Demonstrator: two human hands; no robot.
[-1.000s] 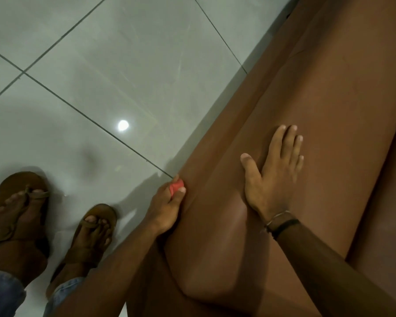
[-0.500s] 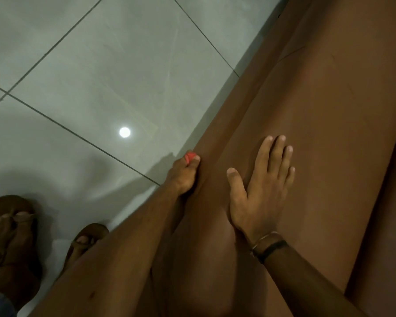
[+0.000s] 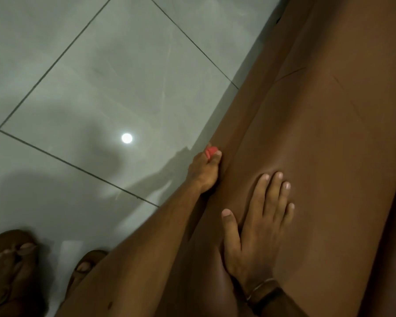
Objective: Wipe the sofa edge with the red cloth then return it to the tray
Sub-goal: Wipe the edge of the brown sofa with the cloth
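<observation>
A view from above looks down on a brown leather sofa (image 3: pixel 318 156) running diagonally from six o'clock up to one o'clock, with glossy grey floor tiles (image 3: pixel 89 76) to its nine o'clock side. The left hand (image 3: pixel 204 172), near the picture's centre, presses the red cloth (image 3: pixel 210 151) against the sofa edge (image 3: pixel 224 143); its grip is closed around the cloth, of which only a small bunched tip shows past the fingertips at the hand's twelve o'clock. The right hand (image 3: pixel 258 229), at about five o'clock from the left hand, lies flat on the seat top, fingers spread and holding nothing. Two sandalled feet (image 3: pixel 12 266) stand at the frame's seven o'clock. The tray is not in view. The likely risks: with so little cloth exposed, bare knuckles rather than fabric may rub the leather, or the small wad may slip from the pinch and drop to the floor beside the edge.
</observation>
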